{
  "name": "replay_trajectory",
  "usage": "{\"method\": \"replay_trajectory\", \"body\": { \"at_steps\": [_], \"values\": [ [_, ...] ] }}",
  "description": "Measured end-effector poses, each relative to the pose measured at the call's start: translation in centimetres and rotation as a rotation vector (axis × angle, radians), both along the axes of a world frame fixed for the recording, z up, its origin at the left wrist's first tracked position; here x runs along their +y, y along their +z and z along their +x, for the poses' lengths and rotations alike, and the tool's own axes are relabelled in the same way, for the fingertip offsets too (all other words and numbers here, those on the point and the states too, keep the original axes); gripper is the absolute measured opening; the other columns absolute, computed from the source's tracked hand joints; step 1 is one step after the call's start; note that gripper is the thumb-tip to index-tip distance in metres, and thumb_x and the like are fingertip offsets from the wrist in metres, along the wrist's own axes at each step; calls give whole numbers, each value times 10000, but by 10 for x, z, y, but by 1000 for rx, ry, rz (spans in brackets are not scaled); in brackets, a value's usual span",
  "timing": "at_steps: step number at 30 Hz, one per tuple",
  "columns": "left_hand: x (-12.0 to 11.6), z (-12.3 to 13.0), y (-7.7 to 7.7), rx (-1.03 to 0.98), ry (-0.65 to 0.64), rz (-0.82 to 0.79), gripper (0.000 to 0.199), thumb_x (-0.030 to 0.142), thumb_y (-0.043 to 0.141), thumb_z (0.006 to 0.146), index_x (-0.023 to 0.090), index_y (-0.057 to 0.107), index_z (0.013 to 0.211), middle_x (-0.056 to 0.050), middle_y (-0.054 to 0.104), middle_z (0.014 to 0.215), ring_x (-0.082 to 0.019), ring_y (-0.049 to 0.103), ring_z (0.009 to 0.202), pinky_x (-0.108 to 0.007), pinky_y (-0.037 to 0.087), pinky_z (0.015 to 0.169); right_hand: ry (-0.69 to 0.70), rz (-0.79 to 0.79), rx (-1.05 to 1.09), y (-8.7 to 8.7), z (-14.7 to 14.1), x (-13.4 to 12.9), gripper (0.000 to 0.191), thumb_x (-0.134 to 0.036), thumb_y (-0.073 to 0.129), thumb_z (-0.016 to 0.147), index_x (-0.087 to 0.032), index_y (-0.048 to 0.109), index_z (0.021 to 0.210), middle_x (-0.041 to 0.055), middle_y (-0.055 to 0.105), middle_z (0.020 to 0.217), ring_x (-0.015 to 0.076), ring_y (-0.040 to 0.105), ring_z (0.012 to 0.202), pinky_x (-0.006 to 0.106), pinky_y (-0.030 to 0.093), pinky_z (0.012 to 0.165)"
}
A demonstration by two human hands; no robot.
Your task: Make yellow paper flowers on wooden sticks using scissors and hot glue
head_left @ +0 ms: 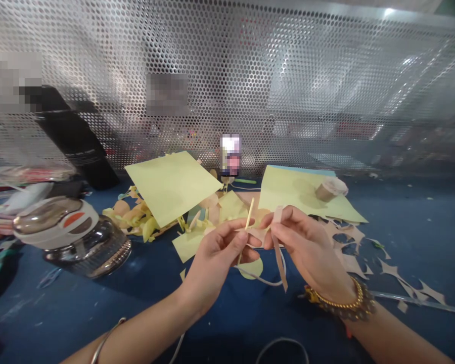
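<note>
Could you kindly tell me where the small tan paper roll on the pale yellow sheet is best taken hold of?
Grip the small tan paper roll around its curved wall, coming down from above. It appears to lie on its side on the pale yellow sheet, so the wall faces upward and fingers can likely close across it, with its paler end turned to the right.

Head camera looks forward and down at left hand [216, 263] and right hand [307, 247].

Paper-craft workbench: blue-topped table [34, 313] at 9 o'clock, perforated metal screen [227, 76] at 12, pale yellow card sheets [172, 187] at 11, tan paper offcuts [352, 247] at 2
</note>
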State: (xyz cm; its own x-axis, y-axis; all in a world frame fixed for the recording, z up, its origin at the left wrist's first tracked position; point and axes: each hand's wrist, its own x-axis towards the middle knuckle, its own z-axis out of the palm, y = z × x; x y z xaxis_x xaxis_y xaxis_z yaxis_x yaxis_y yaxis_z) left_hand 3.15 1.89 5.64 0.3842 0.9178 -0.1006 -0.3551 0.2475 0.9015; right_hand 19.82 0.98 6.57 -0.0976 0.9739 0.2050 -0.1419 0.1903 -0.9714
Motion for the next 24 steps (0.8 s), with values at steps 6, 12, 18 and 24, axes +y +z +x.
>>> {"method": "replay_trajectory", "body": {
  "at_steps": [6, 12, 18, 24],
  "values": [
    [-3, 1, -2, 79, -68, 97, 200, 295, 552, 873, 152, 539, 1012, -28, 666, 768, -105, 614, 621, -224, 477, 624, -44, -27, 30, -3, 2, 1, 91, -244, 596, 867, -212, 571, 786, 13, 642, 952, 119, 598, 708, 293, 481, 693],
    [-3, 1, 1, 199, -121, 112, 167, 282, 508, 887, 158, 495, 998, -24, 652, 754, -122, 626, 611, -253, 488, 634, 20, -22, 38, -2, 0, 2, 113, -227, 586, 874, -211, 567, 764, 7, 638, 804, 145, 604, 748, 309, 476, 720],
    [-2, 1, 0, 203, -118, 115, 106, 240, 509, 870, 156, 535, 929, -22, 639, 798, -106, 603, 608, -245, 475, 632, 29, -28, 44, -3, -1, 2, 124, -213, 572, 883, -205, 560, 760, 4, 622, 801, 144, 601, 734, 310, 471, 694],
    [-1, 0, 4, 243, -102, 126, 178, 236, 589, 809, 152, 561, 963, 3, 588, 735, -109, 572, 637, -260, 473, 658, -8, -34, 120, -1, -1, 2, 115, -189, 585, 865, -197, 580, 751, 7, 635, 838, 131, 606, 724, 291, 495, 687]
  ]
}}
